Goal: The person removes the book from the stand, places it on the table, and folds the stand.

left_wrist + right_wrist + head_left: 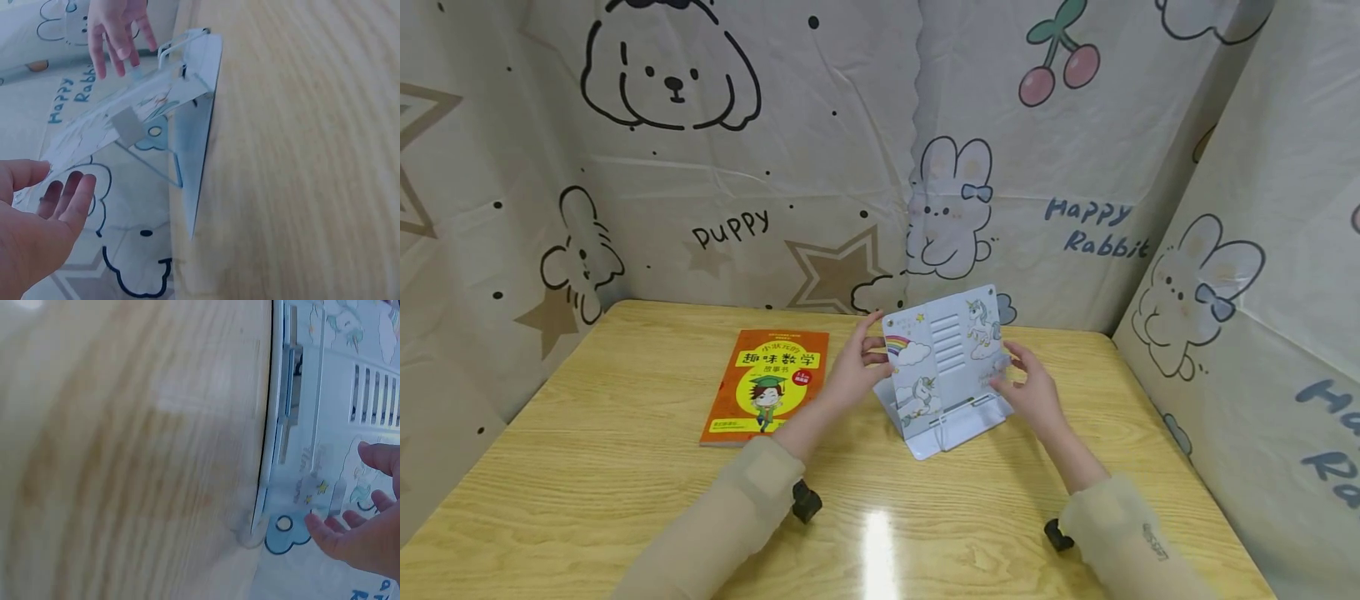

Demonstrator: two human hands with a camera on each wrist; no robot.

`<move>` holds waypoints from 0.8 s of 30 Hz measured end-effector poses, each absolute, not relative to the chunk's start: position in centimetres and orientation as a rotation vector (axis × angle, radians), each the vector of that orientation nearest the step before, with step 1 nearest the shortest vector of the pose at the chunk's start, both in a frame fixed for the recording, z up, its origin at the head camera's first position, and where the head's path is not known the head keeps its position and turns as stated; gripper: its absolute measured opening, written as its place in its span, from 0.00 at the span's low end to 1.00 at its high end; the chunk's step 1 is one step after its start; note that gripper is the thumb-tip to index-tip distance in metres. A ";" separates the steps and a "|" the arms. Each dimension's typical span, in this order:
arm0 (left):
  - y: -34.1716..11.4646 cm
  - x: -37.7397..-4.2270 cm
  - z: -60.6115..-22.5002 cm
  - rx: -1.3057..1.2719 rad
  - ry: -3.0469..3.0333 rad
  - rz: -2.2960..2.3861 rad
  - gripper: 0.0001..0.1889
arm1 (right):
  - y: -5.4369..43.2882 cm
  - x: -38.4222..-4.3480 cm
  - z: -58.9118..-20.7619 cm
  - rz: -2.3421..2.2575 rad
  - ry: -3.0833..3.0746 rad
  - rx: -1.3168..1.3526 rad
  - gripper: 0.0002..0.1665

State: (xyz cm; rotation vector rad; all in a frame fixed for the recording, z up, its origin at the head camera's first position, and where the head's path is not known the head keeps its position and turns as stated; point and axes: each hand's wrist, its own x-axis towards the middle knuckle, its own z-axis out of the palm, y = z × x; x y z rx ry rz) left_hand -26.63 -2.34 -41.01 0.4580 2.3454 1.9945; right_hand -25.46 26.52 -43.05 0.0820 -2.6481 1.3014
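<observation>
A white book stand (951, 354) with unicorns, a rainbow and slots on its panel stands tilted back on its base on the table. My left hand (853, 362) is at the panel's upper left edge. In the left wrist view the left thumb (28, 174) meets the panel's edge, with the fingers behind it; how firmly they grip is hard to tell. A wire brace (153, 164) props the panel from behind. My right hand (1030, 387) is beside the panel's right edge, fingers spread and loosely bent, thumb (375, 456) before the panel's face.
An orange book (722, 396) with a cartoon graduate on its cover lies flat on the wooden table (587, 417), left of the stand. Printed cloth (820, 167) hangs behind and along both sides. Black wrist cameras show under both sleeves.
</observation>
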 end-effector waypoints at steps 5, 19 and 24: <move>-2.7 -27.1 -40.5 0.525 2.330 2.010 0.42 | 25.2 -24.7 -42.9 1.231 -2.680 0.103 0.40; -2.3 -27.6 -40.3 0.622 2.294 1.957 0.37 | 22.4 -24.2 -43.4 1.154 -2.635 0.196 0.44; -2.2 -27.6 -40.4 0.586 2.294 1.976 0.36 | 21.5 -24.6 -43.7 1.048 -2.648 0.181 0.44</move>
